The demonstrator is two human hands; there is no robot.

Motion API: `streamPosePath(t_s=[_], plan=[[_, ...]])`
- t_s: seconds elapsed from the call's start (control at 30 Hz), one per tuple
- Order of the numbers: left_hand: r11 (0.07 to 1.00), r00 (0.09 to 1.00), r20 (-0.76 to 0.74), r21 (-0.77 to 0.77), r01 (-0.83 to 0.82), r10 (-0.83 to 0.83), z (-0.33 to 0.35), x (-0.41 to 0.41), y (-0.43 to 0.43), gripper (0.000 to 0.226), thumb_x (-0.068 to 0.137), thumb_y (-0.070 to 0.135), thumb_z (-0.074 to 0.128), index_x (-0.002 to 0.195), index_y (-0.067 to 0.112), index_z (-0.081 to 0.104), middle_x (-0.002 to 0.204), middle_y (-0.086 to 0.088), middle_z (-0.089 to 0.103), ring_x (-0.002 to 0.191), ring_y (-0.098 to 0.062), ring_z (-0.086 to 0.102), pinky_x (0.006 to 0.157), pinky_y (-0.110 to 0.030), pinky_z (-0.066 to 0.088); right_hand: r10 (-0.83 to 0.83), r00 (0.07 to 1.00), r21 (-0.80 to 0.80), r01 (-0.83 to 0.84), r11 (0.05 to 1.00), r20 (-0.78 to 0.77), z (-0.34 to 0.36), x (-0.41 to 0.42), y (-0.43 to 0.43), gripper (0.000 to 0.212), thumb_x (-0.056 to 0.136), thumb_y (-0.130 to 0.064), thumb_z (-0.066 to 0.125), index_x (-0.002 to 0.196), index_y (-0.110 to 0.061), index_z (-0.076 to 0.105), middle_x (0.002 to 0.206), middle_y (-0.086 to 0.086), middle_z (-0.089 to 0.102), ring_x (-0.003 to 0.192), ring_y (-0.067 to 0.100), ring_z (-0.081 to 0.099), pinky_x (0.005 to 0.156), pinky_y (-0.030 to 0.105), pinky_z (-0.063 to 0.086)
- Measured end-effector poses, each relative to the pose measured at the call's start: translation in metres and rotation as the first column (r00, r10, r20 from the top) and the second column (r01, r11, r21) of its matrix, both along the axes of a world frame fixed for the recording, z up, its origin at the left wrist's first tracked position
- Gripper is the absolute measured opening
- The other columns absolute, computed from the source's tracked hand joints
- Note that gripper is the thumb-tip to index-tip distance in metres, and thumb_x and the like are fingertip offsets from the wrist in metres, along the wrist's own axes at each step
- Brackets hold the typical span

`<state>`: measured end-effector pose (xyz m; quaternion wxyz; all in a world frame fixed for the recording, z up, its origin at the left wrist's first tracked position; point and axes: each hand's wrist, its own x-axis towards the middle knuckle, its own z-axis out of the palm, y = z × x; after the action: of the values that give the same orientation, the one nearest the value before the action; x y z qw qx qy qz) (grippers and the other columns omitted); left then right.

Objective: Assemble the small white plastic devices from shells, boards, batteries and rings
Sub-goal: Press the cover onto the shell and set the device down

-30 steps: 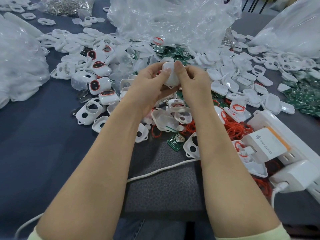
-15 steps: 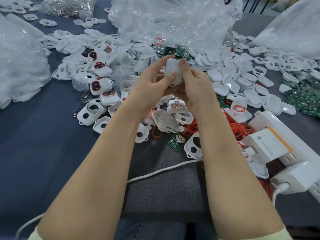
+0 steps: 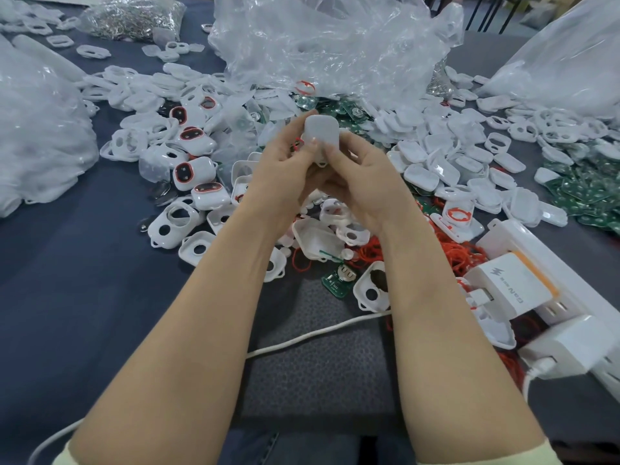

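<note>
The left grip (image 3: pixel 285 166) and right grip (image 3: pixel 362 176) are both closed around one white device (image 3: pixel 320 132). Their thumbs pinch its near face and the other fingers curl behind it. The device is held up off the tabletop (image 3: pixel 67 297), above the middle of the heap. Its smooth back faces the camera, and the hands cover its lower edge and far side.

Directly below the wrists lie open shells (image 3: pixel 174 223), a clear cover (image 3: pixel 315 239) and a green board (image 3: pixel 339 281) with a round cell on it. Loose red rings (image 3: pixel 466 260) spread to the right of these. To the left sit closed devices with red-rimmed dark windows (image 3: pixel 193 171). To the right is a crowd of plain white lids (image 3: pixel 432 156), and beyond them more green boards (image 3: pixel 587 193).

A crumpled clear bag (image 3: pixel 335 45) rises behind the hands. A white power strip (image 3: pixel 570 290) carrying a charger (image 3: pixel 510 286) lies at the right edge. A white cable (image 3: pixel 318 333) crosses a dark mat (image 3: pixel 318 370) between the forearms.
</note>
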<state>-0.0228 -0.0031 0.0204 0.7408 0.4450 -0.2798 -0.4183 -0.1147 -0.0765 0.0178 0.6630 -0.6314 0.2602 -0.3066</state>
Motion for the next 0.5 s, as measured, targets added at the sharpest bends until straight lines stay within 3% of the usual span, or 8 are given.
streamPosePath(t_s=[0.1,0.2,0.27,0.37,0.43,0.5], plan=[[1.0,1.0,-0.005,-0.003,0.016,-0.016,0.001,0.0,0.0,0.035,0.103,0.004,0.036,0.135,0.012,0.047,0.125,-0.02,0.059,0.11,-0.03,0.062,0.092,-0.032,0.055,-0.053,0.999,-0.015,0.054,0.998,0.012,-0.001,0.003,0.0,0.016,0.097,-0.013,0.054,0.112,-0.01,0.06,0.102,0.014,0.065,0.092,0.023,0.065,0.088,0.04,0.056],[0.991,0.973,0.211,0.073,-0.108,0.091,-0.001,-0.003,-0.003,0.037,0.104,0.007,0.036,0.139,0.015,0.045,0.128,-0.02,0.059,0.117,-0.033,0.06,0.101,-0.042,0.05,-0.119,0.993,-0.009,0.119,0.993,0.016,-0.003,0.009,0.005,0.013,0.097,-0.012,0.055,0.108,-0.008,0.061,0.088,0.01,0.065,0.074,0.016,0.064,0.07,0.029,0.056],[0.982,0.939,0.315,0.084,-0.17,0.136,-0.002,-0.003,-0.004,0.035,0.104,0.009,0.038,0.136,0.018,0.045,0.127,-0.018,0.06,0.116,-0.032,0.061,0.102,-0.046,0.048,-0.131,0.991,-0.03,0.132,0.991,0.024,-0.006,0.013,0.008,0.017,0.097,-0.013,0.054,0.111,-0.005,0.061,0.087,0.01,0.065,0.073,0.015,0.062,0.068,0.029,0.054],[0.97,0.935,0.303,0.096,-0.222,0.184,-0.005,-0.001,-0.003,0.016,0.101,0.012,0.047,0.116,0.017,0.047,0.098,-0.011,0.069,0.092,-0.022,0.07,0.088,-0.039,0.057,-0.103,0.995,-0.042,0.103,0.994,0.0,-0.005,0.011,0.006,0.021,0.096,-0.015,0.056,0.114,-0.007,0.062,0.103,0.018,0.069,0.09,0.022,0.066,0.085,0.037,0.056],[0.976,0.945,0.282,0.091,-0.196,0.164,-0.006,0.0,0.0,0.007,0.099,0.012,0.052,0.103,0.017,0.048,0.087,-0.007,0.069,0.082,-0.017,0.07,0.077,-0.029,0.059,-0.118,0.993,-0.031,0.117,0.993,-0.004,-0.002,0.006,0.002,0.023,0.094,-0.013,0.058,0.116,-0.01,0.063,0.101,0.01,0.07,0.09,0.017,0.067,0.084,0.032,0.056],[0.986,0.928,0.36,0.095,-0.14,0.097,-0.007,0.002,0.002,0.008,0.098,0.009,0.053,0.101,0.017,0.053,0.091,-0.011,0.07,0.086,-0.021,0.071,0.076,-0.028,0.059,-0.143,0.989,-0.033,0.144,0.989,0.027,0.001,0.002,0.0,0.022,0.093,-0.013,0.059,0.115,-0.014,0.063,0.099,0.006,0.069,0.087,0.014,0.066,0.079,0.029,0.057]])
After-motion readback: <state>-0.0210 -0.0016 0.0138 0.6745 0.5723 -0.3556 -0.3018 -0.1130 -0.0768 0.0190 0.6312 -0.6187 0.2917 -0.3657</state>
